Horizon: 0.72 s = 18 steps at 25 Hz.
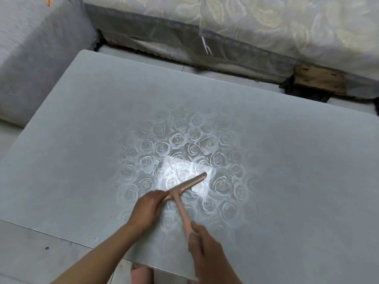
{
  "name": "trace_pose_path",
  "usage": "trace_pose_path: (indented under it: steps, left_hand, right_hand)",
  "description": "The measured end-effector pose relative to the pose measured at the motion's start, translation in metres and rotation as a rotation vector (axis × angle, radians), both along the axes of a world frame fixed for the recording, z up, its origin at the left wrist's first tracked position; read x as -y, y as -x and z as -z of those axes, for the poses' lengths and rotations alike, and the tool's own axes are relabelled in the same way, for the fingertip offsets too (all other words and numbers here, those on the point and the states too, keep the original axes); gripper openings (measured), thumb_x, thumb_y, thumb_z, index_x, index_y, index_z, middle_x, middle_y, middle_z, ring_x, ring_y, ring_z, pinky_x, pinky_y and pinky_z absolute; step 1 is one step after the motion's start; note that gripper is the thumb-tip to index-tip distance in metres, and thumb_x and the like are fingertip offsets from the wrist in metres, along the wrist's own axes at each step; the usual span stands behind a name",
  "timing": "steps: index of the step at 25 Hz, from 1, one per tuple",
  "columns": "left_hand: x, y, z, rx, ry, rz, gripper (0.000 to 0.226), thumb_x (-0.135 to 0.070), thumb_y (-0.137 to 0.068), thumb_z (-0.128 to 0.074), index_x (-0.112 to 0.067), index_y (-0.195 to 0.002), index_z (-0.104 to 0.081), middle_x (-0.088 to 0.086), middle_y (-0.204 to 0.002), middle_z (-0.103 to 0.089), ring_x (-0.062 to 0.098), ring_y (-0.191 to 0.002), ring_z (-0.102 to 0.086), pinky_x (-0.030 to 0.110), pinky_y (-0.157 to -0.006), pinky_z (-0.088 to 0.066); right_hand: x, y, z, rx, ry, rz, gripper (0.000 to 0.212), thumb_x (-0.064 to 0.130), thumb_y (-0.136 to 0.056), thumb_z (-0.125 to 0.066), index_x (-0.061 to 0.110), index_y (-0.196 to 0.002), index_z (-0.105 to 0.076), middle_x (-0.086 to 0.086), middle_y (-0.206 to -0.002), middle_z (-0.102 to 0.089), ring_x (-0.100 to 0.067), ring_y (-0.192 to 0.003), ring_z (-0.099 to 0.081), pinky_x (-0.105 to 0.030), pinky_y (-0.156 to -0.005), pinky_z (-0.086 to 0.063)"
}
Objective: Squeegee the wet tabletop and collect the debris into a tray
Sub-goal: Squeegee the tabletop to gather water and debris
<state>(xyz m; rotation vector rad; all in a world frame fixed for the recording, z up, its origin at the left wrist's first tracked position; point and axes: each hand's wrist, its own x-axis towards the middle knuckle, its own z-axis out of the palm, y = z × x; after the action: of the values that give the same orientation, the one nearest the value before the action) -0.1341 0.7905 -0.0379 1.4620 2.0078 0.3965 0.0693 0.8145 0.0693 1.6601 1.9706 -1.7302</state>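
A pink squeegee (184, 189) lies with its blade on the grey tabletop (82, 119), over a patch of rose pattern with a bright glare. My right hand (202, 247) grips the lower end of its handle. My left hand (148, 210) holds the left end of the blade head, fingers curled round it. No tray or debris shows in this view.
A grey cushion (34, 58) lies past the table's left corner. A mattress in a clear floral cover (266, 27) runs along the far side, with a wooden block (320, 80) under it. A pink slipper (141, 273) shows below the near table edge.
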Motion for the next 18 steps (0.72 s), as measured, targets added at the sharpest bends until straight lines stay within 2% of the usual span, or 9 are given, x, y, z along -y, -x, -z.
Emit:
trace_pose_path:
  steps: [2,4,5,7,8,9,13,15,18]
  left_hand:
    - [0.011,-0.012,-0.009,0.064,0.099,0.032,0.028,-0.028,-0.095,-0.048,-0.031,-0.117,-0.066,-0.004,-0.109,-0.069,0.017,-0.098,-0.063,0.029,-0.080,-0.048]
    - [-0.005,-0.028,-0.020,0.054,0.127,0.041,0.027,-0.030,-0.096,-0.048,-0.032,-0.117,-0.065,-0.002,-0.107,-0.067,0.018,-0.098,-0.061,0.030,-0.078,-0.047]
    - [-0.022,-0.036,-0.022,0.030,0.089,0.032,0.027,-0.032,-0.097,-0.047,-0.031,-0.117,-0.065,-0.001,-0.104,-0.067,0.020,-0.096,-0.061,0.032,-0.076,-0.047]
    - [-0.067,-0.047,-0.023,-0.029,-0.021,0.004,0.027,-0.032,-0.098,-0.045,-0.031,-0.116,-0.065,0.000,-0.102,-0.067,0.021,-0.095,-0.060,0.035,-0.076,-0.049]
    - [-0.089,-0.051,-0.021,-0.063,-0.058,-0.009,0.027,-0.029,-0.098,-0.046,-0.031,-0.116,-0.066,0.000,-0.104,-0.067,0.022,-0.096,-0.059,0.036,-0.076,-0.049]
    - [-0.106,-0.052,-0.015,-0.097,-0.079,-0.023,0.027,-0.024,-0.097,-0.047,-0.030,-0.116,-0.066,0.001,-0.105,-0.067,0.023,-0.098,-0.059,0.037,-0.077,-0.049]
    - [-0.112,-0.048,0.012,-0.078,-0.100,-0.113,0.026,-0.020,-0.095,-0.051,-0.028,-0.112,-0.068,-0.002,-0.106,-0.070,0.021,-0.098,-0.061,0.032,-0.076,-0.047]
    - [-0.084,-0.059,0.017,-0.054,-0.131,-0.104,0.025,-0.020,-0.094,-0.052,-0.033,-0.110,-0.067,-0.008,-0.102,-0.071,0.015,-0.094,-0.063,0.029,-0.074,-0.048]
    - [-0.044,-0.085,0.011,0.003,-0.077,-0.026,0.023,-0.028,-0.094,-0.051,-0.033,-0.109,-0.067,-0.009,-0.100,-0.071,0.014,-0.091,-0.065,0.027,-0.072,-0.049]
  right_hand:
    - [-0.004,-0.022,-0.014,0.036,0.002,-0.076,0.036,0.027,-0.101,-0.039,0.027,-0.137,-0.045,0.004,-0.129,-0.059,-0.006,-0.116,-0.054,-0.009,-0.094,-0.034]
    - [-0.026,-0.047,-0.025,-0.004,-0.039,-0.169,0.038,0.028,-0.101,-0.041,0.027,-0.139,-0.044,0.006,-0.136,-0.054,0.003,-0.114,-0.050,-0.001,-0.090,-0.030]
    - [-0.043,-0.060,-0.028,-0.037,-0.044,-0.173,0.038,0.028,-0.100,-0.042,0.026,-0.138,-0.045,0.004,-0.133,-0.057,0.003,-0.102,-0.054,-0.004,-0.086,-0.035]
    - [-0.081,-0.073,-0.026,-0.084,0.013,-0.056,0.034,0.028,-0.100,-0.043,0.031,-0.133,-0.048,-0.002,-0.108,-0.067,-0.004,-0.063,-0.056,-0.019,-0.060,-0.048]
    - [-0.097,-0.074,-0.019,-0.107,0.043,0.022,0.032,0.029,-0.100,-0.043,0.034,-0.131,-0.049,-0.005,-0.098,-0.067,-0.007,-0.051,-0.051,-0.022,-0.047,-0.045]
    - [-0.108,-0.070,-0.009,-0.125,0.062,0.067,0.031,0.029,-0.100,-0.042,0.036,-0.129,-0.049,-0.006,-0.094,-0.065,-0.008,-0.045,-0.049,-0.022,-0.042,-0.041]
    - [-0.087,-0.043,0.032,-0.202,0.014,0.103,0.027,0.026,-0.101,-0.039,0.035,-0.125,-0.048,-0.001,-0.084,-0.060,-0.003,-0.040,-0.047,-0.020,-0.038,-0.038]
    - [-0.052,-0.058,0.041,-0.162,-0.030,0.067,0.030,0.026,-0.101,-0.039,0.030,-0.129,-0.049,-0.005,-0.082,-0.060,-0.002,-0.043,-0.048,-0.016,-0.045,-0.037]
    - [-0.029,-0.103,0.029,-0.035,0.026,0.011,0.030,0.031,-0.099,-0.043,0.041,-0.127,-0.047,0.003,-0.082,-0.062,0.003,-0.048,-0.051,-0.009,-0.050,-0.036]
